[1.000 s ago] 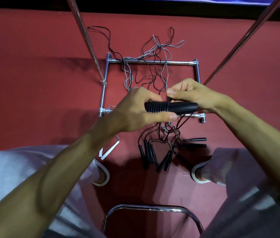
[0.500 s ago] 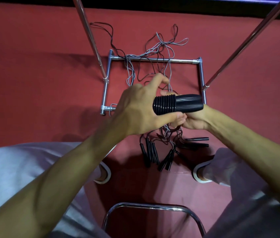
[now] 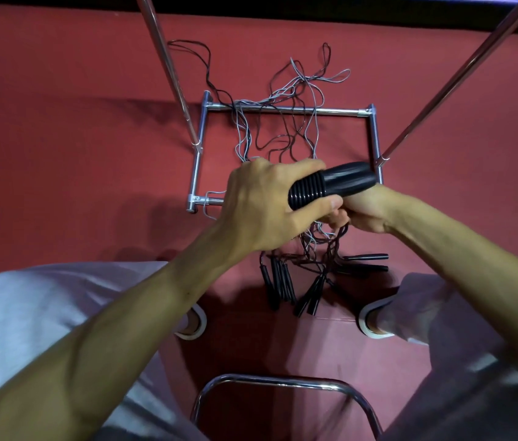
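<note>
We see the left hand [image 3: 260, 205] wrapped round the ribbed end of a thick black handle [image 3: 337, 184], thumb on the near side and fingers curled over the far side, so that hand is clamped on it. The handle lies almost level, its smooth end pointing right and slightly away, held in the air above the near rail of a metal frame [image 3: 283, 109] that lies on the red floor [image 3: 60, 138]. The right hand [image 3: 365, 211] sits under the smooth end, touching the left hand, with its fingers curled in beneath the handle; we cannot tell whether they pinch the handle, a cord, or nothing. Thin black and grey cords [image 3: 283, 135] trail loosely over the frame's far rail and run towards us under both hands. Just near of the hands, a cluster of slim black handles [image 3: 283, 281] lies on the floor between two shoes, with two more pointing right. Two metal poles [image 3: 171, 74] rise from the frame's left and right sides. A curved chrome bar [image 3: 283, 381] crosses the nearest part of the floor, between the knees.
</note>
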Action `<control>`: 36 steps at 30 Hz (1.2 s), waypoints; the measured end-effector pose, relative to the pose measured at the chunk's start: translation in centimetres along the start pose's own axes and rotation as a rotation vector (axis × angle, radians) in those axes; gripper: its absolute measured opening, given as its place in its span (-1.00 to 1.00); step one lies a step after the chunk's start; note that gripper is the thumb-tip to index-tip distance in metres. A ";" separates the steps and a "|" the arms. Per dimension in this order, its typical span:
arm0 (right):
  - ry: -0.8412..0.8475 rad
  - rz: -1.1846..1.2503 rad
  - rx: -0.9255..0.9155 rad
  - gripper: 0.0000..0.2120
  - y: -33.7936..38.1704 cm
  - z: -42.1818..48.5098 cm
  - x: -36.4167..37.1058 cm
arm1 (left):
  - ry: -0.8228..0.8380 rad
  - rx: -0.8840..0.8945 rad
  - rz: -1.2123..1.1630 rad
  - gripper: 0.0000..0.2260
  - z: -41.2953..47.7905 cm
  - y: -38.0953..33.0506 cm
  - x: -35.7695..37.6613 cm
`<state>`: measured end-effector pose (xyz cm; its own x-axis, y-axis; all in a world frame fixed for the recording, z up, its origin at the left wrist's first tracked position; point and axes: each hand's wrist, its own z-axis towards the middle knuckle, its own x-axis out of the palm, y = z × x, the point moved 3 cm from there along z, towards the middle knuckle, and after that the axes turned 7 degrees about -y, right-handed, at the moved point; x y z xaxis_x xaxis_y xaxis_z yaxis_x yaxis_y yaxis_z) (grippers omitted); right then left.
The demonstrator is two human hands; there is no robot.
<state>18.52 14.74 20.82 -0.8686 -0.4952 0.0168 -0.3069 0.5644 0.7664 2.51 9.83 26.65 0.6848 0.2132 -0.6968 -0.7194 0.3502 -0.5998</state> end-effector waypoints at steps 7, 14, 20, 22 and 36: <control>-0.311 -0.333 -0.399 -0.75 2.4 -0.8 -1.0 | -0.027 -0.506 -0.308 -0.71 0.5 2.6 -0.1; -0.654 -0.780 -0.912 -0.90 2.9 -2.9 -1.7 | 0.045 -0.892 -0.660 -0.61 1.4 3.4 -0.8; -0.051 0.121 -0.029 -0.80 2.7 -3.1 -1.4 | 0.181 -0.956 -0.736 -0.54 1.6 4.1 -0.9; 0.107 0.256 0.218 -0.75 2.3 -3.5 -0.9 | 0.167 -0.945 -0.717 -0.59 1.6 4.1 -1.0; -0.546 -0.840 -0.807 -0.88 2.8 -3.6 -1.8 | 0.132 -1.085 -0.749 -0.62 1.4 5.6 -1.0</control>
<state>20.64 14.80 25.23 -0.6290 -0.0612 -0.7750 -0.6799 -0.4401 0.5866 -2.07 12.83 24.54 0.9825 0.1774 -0.0573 0.0555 -0.5719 -0.8185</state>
